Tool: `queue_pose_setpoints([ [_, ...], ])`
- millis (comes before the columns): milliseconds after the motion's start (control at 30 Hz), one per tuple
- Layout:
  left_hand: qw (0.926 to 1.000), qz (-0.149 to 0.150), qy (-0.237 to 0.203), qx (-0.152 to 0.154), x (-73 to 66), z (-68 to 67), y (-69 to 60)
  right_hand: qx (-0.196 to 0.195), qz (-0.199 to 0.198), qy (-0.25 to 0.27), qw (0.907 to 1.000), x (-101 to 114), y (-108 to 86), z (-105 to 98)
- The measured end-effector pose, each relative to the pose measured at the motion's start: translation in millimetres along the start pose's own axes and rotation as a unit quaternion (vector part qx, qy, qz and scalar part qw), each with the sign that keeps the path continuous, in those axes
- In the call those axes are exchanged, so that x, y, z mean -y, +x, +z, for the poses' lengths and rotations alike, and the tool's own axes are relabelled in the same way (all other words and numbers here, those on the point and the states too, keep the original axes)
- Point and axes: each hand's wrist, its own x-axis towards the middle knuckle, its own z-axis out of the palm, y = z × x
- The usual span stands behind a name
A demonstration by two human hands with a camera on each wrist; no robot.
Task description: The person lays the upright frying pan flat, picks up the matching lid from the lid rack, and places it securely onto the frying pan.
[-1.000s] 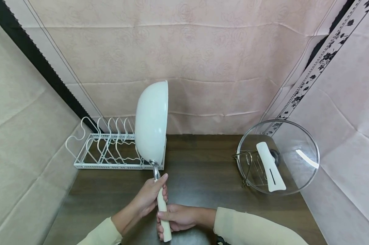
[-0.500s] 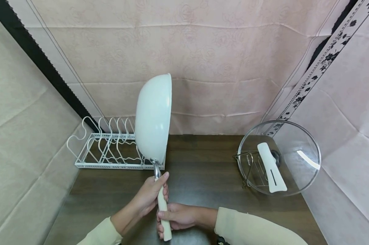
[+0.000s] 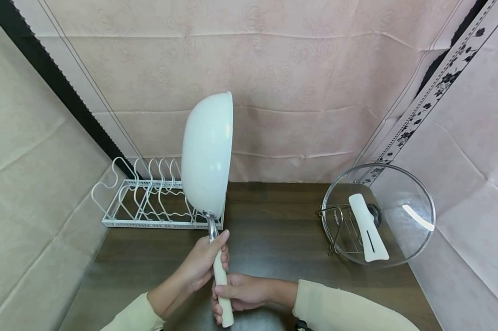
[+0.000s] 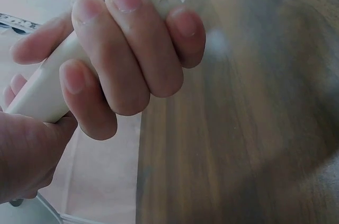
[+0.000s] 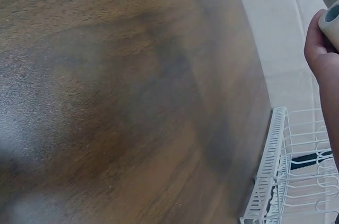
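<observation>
A deep white pan (image 3: 207, 151) is tilted on its side, its open face to the right, over the right end of the white wire dish rack (image 3: 158, 224). My left hand (image 3: 201, 262) grips the upper part of the cream handle (image 3: 226, 305), just below the metal neck. Lower down, my right hand (image 3: 242, 293) holds the same handle near its end. In the left wrist view, fingers (image 4: 127, 49) curl round the handle (image 4: 47, 89). The right wrist view shows the handle's hollow end (image 5: 332, 17) at the right edge.
On the right, a glass lid (image 3: 414, 193) leans upright in a small wire stand (image 3: 336, 220), with a white slotted spatula (image 3: 366, 230) in front of it. Pale cloth walls (image 3: 274, 92) surround the dark wooden table (image 3: 282, 230).
The pan has risen slightly and its rim has shifted a little to the right. Both hands keep their grip on the handle.
</observation>
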Motion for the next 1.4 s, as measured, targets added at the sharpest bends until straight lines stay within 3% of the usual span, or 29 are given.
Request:
queue_pose_setpoints([
  [567,0.9997,0.015,0.009,0.018,-13.7,6.9,-5.8,0.012,-0.020,-0.036,0.9991,9.7,-0.5,2.5],
  [900,0.9971,0.028,-0.017,0.069,-20.8,17.2,-1.9,0.023,-0.057,-0.037,0.9974,13.0,-9.6,2.5],
  [1200,0.9885,0.055,-0.050,0.131,-22.1,24.7,1.6,0.028,-0.072,-0.021,0.9968,16.3,-18.8,5.7],
  [1400,0.9853,0.057,-0.068,0.146,-25.2,30.9,2.3,0.039,-0.080,-0.005,0.9960,19.2,-21.5,7.4],
])
